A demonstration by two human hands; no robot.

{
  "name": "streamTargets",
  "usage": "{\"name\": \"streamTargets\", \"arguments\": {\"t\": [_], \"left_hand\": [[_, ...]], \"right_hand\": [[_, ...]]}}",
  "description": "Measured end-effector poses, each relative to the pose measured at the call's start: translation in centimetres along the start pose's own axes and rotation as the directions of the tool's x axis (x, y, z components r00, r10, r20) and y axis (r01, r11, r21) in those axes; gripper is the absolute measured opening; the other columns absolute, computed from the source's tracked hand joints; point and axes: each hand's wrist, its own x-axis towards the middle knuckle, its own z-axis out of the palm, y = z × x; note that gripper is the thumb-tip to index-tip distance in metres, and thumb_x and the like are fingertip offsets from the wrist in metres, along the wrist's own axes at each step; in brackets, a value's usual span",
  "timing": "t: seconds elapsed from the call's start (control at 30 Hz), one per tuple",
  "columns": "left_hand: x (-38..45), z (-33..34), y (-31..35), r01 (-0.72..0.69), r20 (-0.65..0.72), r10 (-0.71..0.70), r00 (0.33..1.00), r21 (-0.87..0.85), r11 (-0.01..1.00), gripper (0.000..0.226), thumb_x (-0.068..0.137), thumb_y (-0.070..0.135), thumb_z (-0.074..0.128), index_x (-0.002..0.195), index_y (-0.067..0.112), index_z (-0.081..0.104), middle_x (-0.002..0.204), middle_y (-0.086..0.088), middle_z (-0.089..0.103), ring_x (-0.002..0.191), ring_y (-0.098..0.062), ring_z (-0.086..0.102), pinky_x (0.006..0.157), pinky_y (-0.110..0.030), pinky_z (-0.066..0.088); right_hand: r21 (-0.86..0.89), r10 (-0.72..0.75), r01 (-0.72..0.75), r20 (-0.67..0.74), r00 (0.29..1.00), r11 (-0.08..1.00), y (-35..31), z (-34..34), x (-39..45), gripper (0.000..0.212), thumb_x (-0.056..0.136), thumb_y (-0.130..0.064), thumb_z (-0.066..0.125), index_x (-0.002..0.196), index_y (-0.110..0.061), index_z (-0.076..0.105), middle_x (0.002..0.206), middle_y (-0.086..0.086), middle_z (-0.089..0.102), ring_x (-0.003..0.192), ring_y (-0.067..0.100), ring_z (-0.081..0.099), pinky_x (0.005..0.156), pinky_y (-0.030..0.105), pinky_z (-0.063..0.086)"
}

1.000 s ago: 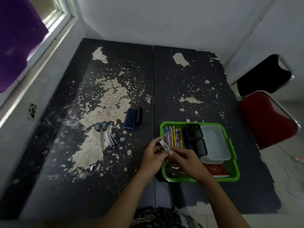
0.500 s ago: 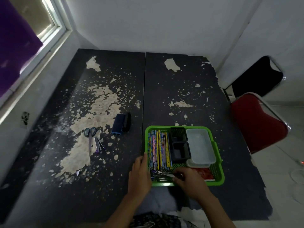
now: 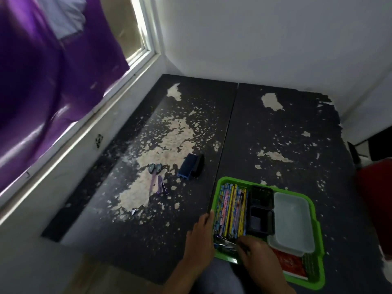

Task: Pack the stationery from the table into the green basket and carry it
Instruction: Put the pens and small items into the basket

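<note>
Right hand [image 3: 257, 254] is lying over the near-left corner of the green basket [image 3: 318, 236], covering whatever sits under the palm. Its fingers are curling down into a dark bundle of pens [image 3: 226, 245]; whether they are actually pinching one I cannot tell, the spot being dim and blurred. Left hand [image 3: 200, 236] is resting against the basket's left rim, fingers straight and close together, tips reaching up along the wall.

The basket is sitting on the desk [image 3: 275, 134] at its near right, its near edge overhanging toward the person's lap. Inside, from left:
- a row of patterned pencils [image 3: 232, 206] lying lengthwise
- two small black trays [image 3: 261, 213], one behind the other; contents too dark to read
- a translucent lidded box [image 3: 293, 221], partly covering a red booklet [image 3: 289, 262] beneath it

The far right of the frame is cutting off a red chair [image 3: 377, 200].

Still out on the desk, well left of the basket: scissors [image 3: 154, 177] with grey handles, some thin purple sticks [image 3: 161, 186] just beside the blades, hard to identify, and a blue block [image 3: 187, 169] touching a black one [image 3: 198, 168], likely an eraser and a stapler, though this is unclear. A purple curtain [image 3: 42, 81] is hanging at the window on the left.
</note>
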Motion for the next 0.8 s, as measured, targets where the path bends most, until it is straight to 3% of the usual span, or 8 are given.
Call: {"name": "streamTargets", "arguments": {"t": [0.13,0.27,0.37,0.43,0.53,0.6,0.73,0.8], "left_hand": [[-0.1,0.6,-2.2,-0.018,-0.022,0.015,1.0,-0.145,0.989,0.072,0.097,0.02,0.05,0.156,0.047,0.018,0.152,0.02,0.024,0.135,-0.01,0.039,0.103,-0.048,0.041],[-0.1,0.7,-5.5,0.001,-0.078,-0.027,0.997,-0.319,0.948,0.061,0.084,0.044,0.058,0.14,0.055,0.037,0.144,0.023,0.031,0.134,0.002,0.037,0.111,-0.038,0.04],[1.0,-0.6,-7.3,0.02,-0.162,-0.093,0.982,-0.407,0.913,0.055,0.093,0.021,0.064,0.141,0.041,0.045,0.141,0.009,0.043,0.133,-0.007,0.043,0.11,-0.022,0.034],[2.3,-2.0,-8.3,0.07,-0.183,-0.158,0.97,-0.413,0.908,0.053,0.097,0.008,0.056,0.145,0.029,0.047,0.144,0.003,0.045,0.132,-0.008,0.043,0.11,-0.022,0.033],[5.1,-4.3,-10.1,0.107,-0.193,-0.191,0.963,-0.377,0.92,0.051,0.098,0.007,0.053,0.147,0.022,0.046,0.143,-0.003,0.048,0.129,-0.012,0.046,0.107,-0.026,0.036],[7.5,-5.7,-11.6,0.118,-0.203,-0.184,0.962,-0.302,0.946,0.054,0.097,0.01,0.055,0.148,0.026,0.044,0.146,-0.007,0.047,0.129,-0.022,0.049,0.108,-0.036,0.043],[11.8,-7.9,-14.5,0.175,-0.258,-0.207,0.944,-0.141,0.974,0.072,0.09,0.009,0.062,0.154,0.027,0.033,0.165,-0.009,0.013,0.149,-0.032,0.023,0.113,-0.05,0.039],[13.9,-8.8,-15.8,0.22,-0.208,-0.238,0.949,-0.108,0.97,0.071,0.092,0.019,0.064,0.154,0.028,0.032,0.164,-0.013,0.013,0.148,-0.036,0.024,0.112,-0.055,0.041]], "right_hand": [[0.201,0.03,0.009,-0.189,0.982,0.98,-2.7,-0.8,1.4,0.015,0.092,-0.021,0.071,0.106,-0.02,0.075,0.095,-0.007,0.07,0.08,0.005,0.063,0.073,0.027,0.055],[0.227,0.046,-0.047,0.007,0.999,0.973,-5.4,-0.2,3.9,0.05,0.097,-0.033,0.064,0.144,-0.022,0.052,0.114,-0.003,0.064,0.093,0.009,0.063,0.084,0.027,0.053],[0.174,0.074,-0.085,0.072,0.995,0.981,-6.6,1.7,6.3,0.077,0.095,-0.033,0.067,0.158,-0.018,0.026,0.14,0.001,0.051,0.127,0.02,0.051,0.106,0.032,0.043],[0.168,0.121,-0.135,0.092,0.988,0.977,-7.2,2.6,7.6,0.084,0.092,-0.028,0.071,0.159,-0.016,0.022,0.15,0.005,0.046,0.136,0.023,0.045,0.112,0.036,0.04],[0.124,0.206,-0.216,0.087,0.975,0.969,-8.1,3.2,8.4,0.084,0.091,-0.022,0.072,0.159,-0.013,0.023,0.151,0.009,0.045,0.137,0.026,0.045,0.113,0.034,0.038],[0.105,0.248,-0.254,0.068,0.966,0.961,-8.8,3.5,8.4,0.082,0.091,-0.021,0.071,0.158,-0.014,0.025,0.149,0.01,0.045,0.136,0.027,0.046,0.11,0.034,0.039],[0.051,0.324,-0.325,0.014,0.946,0.944,-10.2,4.1,8.0,0.061,0.093,-0.013,0.066,0.148,-0.012,0.042,0.137,0.013,0.055,0.124,0.029,0.055,0.1,0.035,0.046],[0.001,0.368,-0.368,-0.017,0.93,0.93,-10.8,4.3,8.3,0.044,0.091,-0.01,0.065,0.132,-0.013,0.052,0.126,0.013,0.062,0.114,0.03,0.062,0.091,0.036,0.05]]}}
